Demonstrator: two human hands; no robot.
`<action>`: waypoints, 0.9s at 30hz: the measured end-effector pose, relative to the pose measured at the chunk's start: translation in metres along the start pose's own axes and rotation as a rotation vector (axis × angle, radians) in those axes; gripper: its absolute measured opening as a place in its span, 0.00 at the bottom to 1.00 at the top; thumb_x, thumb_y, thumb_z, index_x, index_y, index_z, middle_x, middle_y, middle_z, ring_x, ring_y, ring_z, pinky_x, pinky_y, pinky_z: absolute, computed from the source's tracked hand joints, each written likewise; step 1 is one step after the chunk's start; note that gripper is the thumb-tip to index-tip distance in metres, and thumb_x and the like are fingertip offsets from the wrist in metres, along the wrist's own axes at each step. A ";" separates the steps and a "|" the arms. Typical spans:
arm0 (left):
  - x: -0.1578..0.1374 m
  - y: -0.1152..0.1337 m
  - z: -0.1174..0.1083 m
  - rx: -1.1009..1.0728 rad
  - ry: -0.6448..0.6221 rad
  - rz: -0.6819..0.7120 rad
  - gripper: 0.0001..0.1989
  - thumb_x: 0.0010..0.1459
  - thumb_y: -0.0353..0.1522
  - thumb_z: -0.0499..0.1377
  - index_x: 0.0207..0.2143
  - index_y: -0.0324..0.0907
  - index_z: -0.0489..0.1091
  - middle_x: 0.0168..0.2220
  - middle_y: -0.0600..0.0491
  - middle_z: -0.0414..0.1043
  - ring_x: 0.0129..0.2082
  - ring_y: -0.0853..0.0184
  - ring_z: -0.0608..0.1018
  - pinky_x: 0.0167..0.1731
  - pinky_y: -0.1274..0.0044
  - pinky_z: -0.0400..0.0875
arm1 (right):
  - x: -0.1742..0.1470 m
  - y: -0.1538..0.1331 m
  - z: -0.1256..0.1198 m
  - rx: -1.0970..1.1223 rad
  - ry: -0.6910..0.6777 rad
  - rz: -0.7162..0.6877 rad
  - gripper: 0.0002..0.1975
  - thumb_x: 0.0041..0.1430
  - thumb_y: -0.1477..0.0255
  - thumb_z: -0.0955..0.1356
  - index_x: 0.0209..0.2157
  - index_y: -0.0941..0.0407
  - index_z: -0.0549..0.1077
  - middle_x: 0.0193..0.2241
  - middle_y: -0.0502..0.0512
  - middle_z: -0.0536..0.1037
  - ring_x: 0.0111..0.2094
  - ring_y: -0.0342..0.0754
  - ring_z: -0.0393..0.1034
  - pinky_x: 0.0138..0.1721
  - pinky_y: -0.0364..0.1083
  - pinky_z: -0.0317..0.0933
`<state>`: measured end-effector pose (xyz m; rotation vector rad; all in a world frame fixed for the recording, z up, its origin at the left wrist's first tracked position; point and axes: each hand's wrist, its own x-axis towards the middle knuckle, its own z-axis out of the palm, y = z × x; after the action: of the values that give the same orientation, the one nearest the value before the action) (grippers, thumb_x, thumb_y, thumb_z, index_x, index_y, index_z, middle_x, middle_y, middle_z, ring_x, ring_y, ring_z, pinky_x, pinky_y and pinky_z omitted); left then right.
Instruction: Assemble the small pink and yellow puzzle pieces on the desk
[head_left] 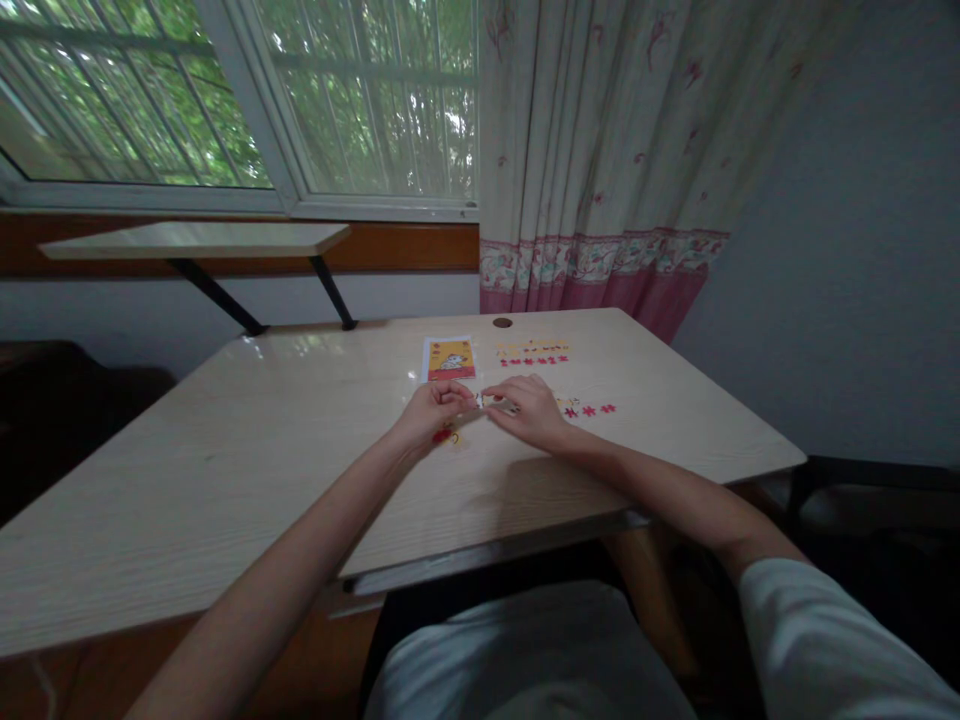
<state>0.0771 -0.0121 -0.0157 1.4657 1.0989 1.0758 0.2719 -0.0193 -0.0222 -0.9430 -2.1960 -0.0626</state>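
My left hand (433,412) is closed in a pinch over the desk. Facing it, fingertips almost touching, my right hand (529,410) is pinched too. Between them are small light and dark bits that look like jigsaw pieces (478,401); which hand grips which bit I cannot make out for certain. Just behind my left hand lies a picture card (451,359), yellow and red with a white animal on it. Below that hand are a few red and yellow jigsaw pieces (444,436). More red pieces (590,410) lie in a row beside my right hand, partly hidden by it.
Farther back on the pale wooden desk (285,440) are rows of red and yellow pieces (534,360). A round cable hole (502,323) is near the back edge. At the back left stands a raised shelf (202,240) on black legs. A curtain (600,200) hangs behind.
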 end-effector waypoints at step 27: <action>-0.006 0.012 -0.086 0.842 0.001 0.046 0.10 0.43 0.37 0.56 0.25 0.41 0.72 0.21 0.54 0.72 0.20 0.70 0.68 0.22 0.79 0.58 | -0.007 0.126 -0.112 0.116 -0.584 0.479 0.19 0.50 0.61 0.71 0.39 0.60 0.80 0.31 0.57 0.80 0.30 0.46 0.69 0.34 0.43 0.60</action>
<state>-0.0065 -0.0035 0.0076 2.1342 1.6312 0.6481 0.4247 0.0342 0.0264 -1.5353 -2.3716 0.6301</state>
